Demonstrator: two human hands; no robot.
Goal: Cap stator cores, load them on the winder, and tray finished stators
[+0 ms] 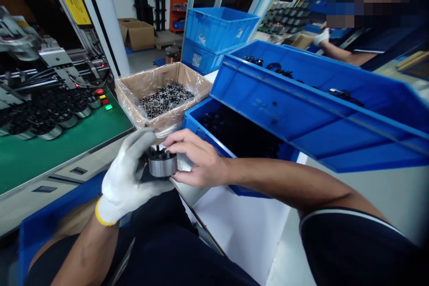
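Note:
My left hand (129,174), in a white knit glove, grips a short round metal core (162,164) with a dark slotted top, held over my lap. My bare right hand (194,156) pinches the top of the same core from the right, fingers curled over its dark insert. Just behind my hands stands a plastic-lined cardboard box (134,87) filled with several like metal cores (166,97). To the right of it a blue bin (197,118) holds many small black parts (241,134).
A larger blue bin (301,111) rests tilted above the first. On the left a green-topped machine table (60,143) carries a row of loaded cores and coloured buttons. Stacked blue crates (217,31) stand behind. Another person's gloved hand (322,36) works at the far right.

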